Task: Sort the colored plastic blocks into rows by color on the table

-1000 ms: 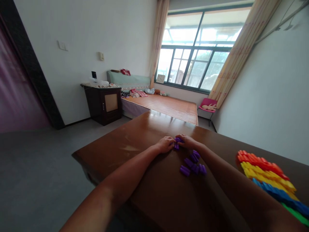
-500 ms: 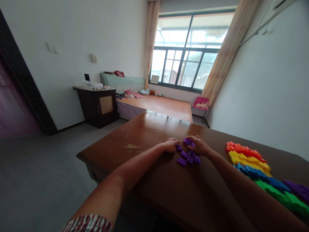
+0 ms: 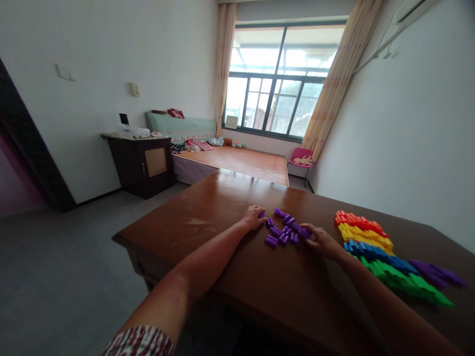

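Observation:
Several small purple plastic blocks (image 3: 285, 231) lie in a loose cluster on the brown table (image 3: 237, 267). At the cluster's left, my left hand (image 3: 253, 217) is closed with a purple block (image 3: 261, 214) at its fingertips. On the right side, my right hand (image 3: 319, 241) has its thumb and fingers around another purple block (image 3: 305, 233), which touches or nearly touches the rest of the cluster. Both hands rest low, close to the tabletop. The fingers' undersides are hidden.
To the right lie rows of joined blocks: red (image 3: 359, 221), yellow (image 3: 365, 237), blue (image 3: 378, 255) and green (image 3: 404, 279). A separate purple row (image 3: 436, 273) lies beyond the green one. A bed (image 3: 237, 160) and a dark cabinet (image 3: 139, 168) stand behind the table.
My right hand has moved right and nearer, from the far purple blocks to the cluster's right side. My left hand now shows a block at its fingertips. The view has turned slightly right.

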Available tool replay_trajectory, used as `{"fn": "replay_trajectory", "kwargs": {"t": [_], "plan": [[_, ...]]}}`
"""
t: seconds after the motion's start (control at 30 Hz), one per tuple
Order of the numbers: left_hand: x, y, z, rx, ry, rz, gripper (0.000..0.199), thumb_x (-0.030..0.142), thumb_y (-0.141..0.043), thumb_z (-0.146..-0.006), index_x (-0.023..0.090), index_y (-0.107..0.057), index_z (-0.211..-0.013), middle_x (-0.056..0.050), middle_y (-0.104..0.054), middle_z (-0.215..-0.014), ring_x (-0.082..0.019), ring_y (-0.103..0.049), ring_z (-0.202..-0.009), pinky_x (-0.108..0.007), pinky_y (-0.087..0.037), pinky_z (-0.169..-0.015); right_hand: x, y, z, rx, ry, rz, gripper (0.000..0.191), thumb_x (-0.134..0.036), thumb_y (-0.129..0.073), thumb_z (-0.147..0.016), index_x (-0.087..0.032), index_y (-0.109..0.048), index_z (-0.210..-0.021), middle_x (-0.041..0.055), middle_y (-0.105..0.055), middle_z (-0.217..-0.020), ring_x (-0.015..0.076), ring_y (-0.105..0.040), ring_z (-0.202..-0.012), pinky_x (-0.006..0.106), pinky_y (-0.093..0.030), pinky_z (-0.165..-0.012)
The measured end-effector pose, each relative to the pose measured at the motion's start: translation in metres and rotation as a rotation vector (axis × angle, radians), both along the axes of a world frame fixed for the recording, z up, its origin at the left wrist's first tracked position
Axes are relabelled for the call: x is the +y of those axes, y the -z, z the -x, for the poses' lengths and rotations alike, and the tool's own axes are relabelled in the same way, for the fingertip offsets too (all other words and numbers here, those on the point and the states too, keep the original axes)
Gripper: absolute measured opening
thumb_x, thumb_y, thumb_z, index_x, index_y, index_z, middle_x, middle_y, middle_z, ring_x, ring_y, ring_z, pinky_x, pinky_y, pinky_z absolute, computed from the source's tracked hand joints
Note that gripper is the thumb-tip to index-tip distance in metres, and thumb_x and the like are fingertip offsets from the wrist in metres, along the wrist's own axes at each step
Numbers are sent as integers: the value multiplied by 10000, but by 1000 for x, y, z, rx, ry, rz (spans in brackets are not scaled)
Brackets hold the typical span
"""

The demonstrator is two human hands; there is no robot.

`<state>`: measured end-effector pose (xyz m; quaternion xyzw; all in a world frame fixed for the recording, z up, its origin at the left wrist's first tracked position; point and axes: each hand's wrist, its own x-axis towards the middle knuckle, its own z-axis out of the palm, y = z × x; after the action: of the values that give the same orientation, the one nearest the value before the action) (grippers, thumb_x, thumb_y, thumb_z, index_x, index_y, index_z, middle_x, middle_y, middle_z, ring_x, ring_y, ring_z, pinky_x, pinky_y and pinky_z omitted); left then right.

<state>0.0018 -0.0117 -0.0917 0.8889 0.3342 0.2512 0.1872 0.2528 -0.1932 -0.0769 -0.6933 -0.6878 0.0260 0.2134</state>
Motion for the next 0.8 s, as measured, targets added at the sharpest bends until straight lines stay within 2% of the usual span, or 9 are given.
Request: {"fn": "replay_trajectory", "kwargs": {"t": [0.07,0.13,0.23,0.33,0.5,0.6,0.7,0.8], "plan": [[2,0,1,38,26,-11,389,382,-621,-825,190,-660,-1160,-95,-623,-1222,-251,-538,-1155,-388,-415,-1046,-1,3,3,-7,-12,28,459,-299,-544,-716,-241,-618,-1165,52,-710,-1040,252,-639,-964,402,-498,-880],[4,-1,2,76,57,-21,404,322,-617,-810,186,-653,-1190,-90,-621,-1245,-249,-534,-1173,-374,-399,-1062,-2,3,5,-7,-37,46,466,-294,-560,-717,-249,-614,-1178,45,-703,-1074,249,-635,-974,400,-489,-896],[8,-3,5,107,87,-20,472,187,-619,-746,174,-644,-1217,-84,-621,-1264,-236,-538,-1188,-326,-389,-1071,-2,-4,4,26,-107,113,427,-286,-578,-726,-248,-618,-1149,50,-702,-1059,242,-647,-947,389,-497,-868],[9,-4,8,96,101,-28,487,137,-607,-722,180,-650,-1206,-75,-639,-1240,-227,-552,-1176,-318,-392,-1069,-2,-12,4,93,-161,152,356,-292,-616,-723,-235,-620,-1074,62,-699,-1043,233,-659,-901,376,-514,-821],[12,-8,10,20,56,34,516,244,-670,-732,152,-604,-1236,-99,-654,-1198,-227,-609,-1077,-330,-481,-964,-6,-11,2,220,-106,110,466,-253,-718,-658,-211,-568,-1097,86,-680,-1105,227,-655,-949,361,-520,-845],[18,-13,11,63,67,61,492,336,-677,-742,144,-625,-1192,-97,-677,-1135,-230,-632,-1013,-330,-498,-922,-8,-7,-1,239,-98,122,490,-232,-750,-640,-216,-577,-1098,79,-679,-1114,231,-650,-981,366,-511,-872],[24,-20,10,161,106,26,486,277,-681,-702,148,-649,-1169,-98,-675,-1131,-245,-628,-1001,-340,-486,-925,-8,-6,-1,214,-109,118,452,-278,-743,-678,-218,-597,-1102,73,-692,-1073,234,-652,-968,363,-505,-863],[26,-23,11,212,124,38,535,189,-670,-641,151,-656,-1174,-92,-677,-1118,-244,-632,-973,-325,-496,-890,-6,-6,4,132,-88,74,328,-299,-692,-740,-201,-631,-1047,79,-703,-992,233,-650,-925,351,-494,-835]]}}
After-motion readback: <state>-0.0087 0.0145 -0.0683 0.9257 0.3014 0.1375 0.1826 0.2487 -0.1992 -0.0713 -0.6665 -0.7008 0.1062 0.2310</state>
